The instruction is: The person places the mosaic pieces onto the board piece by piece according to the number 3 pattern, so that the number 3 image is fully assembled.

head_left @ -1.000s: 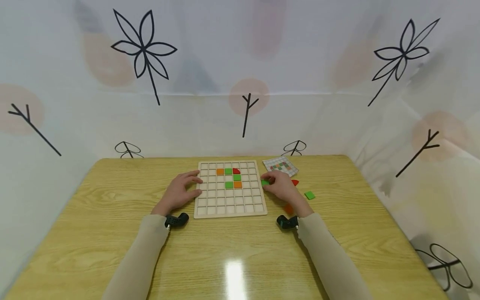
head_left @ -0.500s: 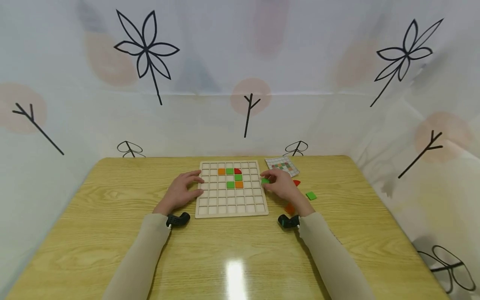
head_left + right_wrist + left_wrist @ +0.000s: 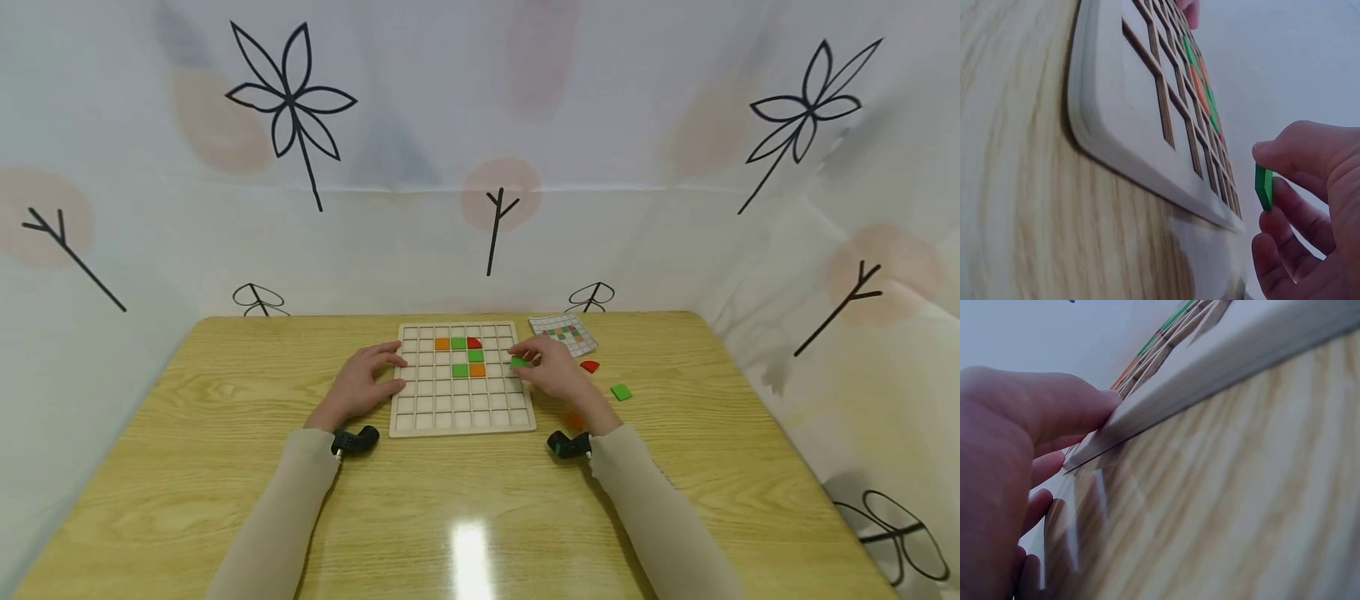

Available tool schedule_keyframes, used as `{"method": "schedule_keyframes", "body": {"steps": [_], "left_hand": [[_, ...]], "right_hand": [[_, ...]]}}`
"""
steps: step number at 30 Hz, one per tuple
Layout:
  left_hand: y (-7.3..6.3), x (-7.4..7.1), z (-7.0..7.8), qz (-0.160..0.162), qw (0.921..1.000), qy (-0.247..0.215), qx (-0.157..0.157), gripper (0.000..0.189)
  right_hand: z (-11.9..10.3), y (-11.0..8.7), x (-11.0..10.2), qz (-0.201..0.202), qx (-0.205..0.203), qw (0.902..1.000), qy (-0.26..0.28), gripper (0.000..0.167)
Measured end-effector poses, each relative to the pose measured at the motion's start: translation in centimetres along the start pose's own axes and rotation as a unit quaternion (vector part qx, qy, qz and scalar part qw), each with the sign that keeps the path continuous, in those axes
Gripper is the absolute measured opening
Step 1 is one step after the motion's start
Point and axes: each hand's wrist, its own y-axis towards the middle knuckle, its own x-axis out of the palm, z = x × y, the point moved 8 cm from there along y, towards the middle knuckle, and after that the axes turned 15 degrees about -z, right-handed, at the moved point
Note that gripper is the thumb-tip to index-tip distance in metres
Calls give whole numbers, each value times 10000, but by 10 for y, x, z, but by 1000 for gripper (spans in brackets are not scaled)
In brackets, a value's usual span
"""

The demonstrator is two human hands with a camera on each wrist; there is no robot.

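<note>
A pale wooden grid board (image 3: 442, 400) lies flat on the table, with several orange, green and red tiles set in its upper cells. My right hand (image 3: 553, 367) pinches a green square tile (image 3: 1264, 186) between thumb and fingers, just over the board's right edge. The right wrist view shows that tile held up on its edge, apart from the board. At the board's left edge rests my left hand (image 3: 360, 383), its fingers spread and relaxed. In the left wrist view the thumb (image 3: 1079, 406) touches the board's side; it grips nothing.
Right of the board lie a red quarter-round tile (image 3: 590, 366), a green square tile (image 3: 621, 392) and an orange piece (image 3: 576, 421) partly hidden by the right wrist. A printed pattern card (image 3: 581, 340) sits behind the right hand. Patterned cloth (image 3: 405, 250) hangs behind the table.
My right hand has moved left with the green tile, from beside the board to over its right edge. More of the red quarter-round tile shows. The left hand stays put.
</note>
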Motion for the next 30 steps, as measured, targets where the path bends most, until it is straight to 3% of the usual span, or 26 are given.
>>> {"method": "schedule_keyframes", "body": {"steps": [15, 23, 30], "left_hand": [[-1, 0, 0, 63, 9999, 21, 98, 29], [-2, 0, 0, 35, 10000, -24, 57, 29], [-2, -1, 1, 50, 9999, -29, 97, 29]], "right_hand": [[-16, 11, 28, -341, -118, 9992, -197, 23], [-28, 15, 40, -507, -370, 9978, -225, 23], [-25, 20, 46, -689, -117, 9975, -49, 23]]}}
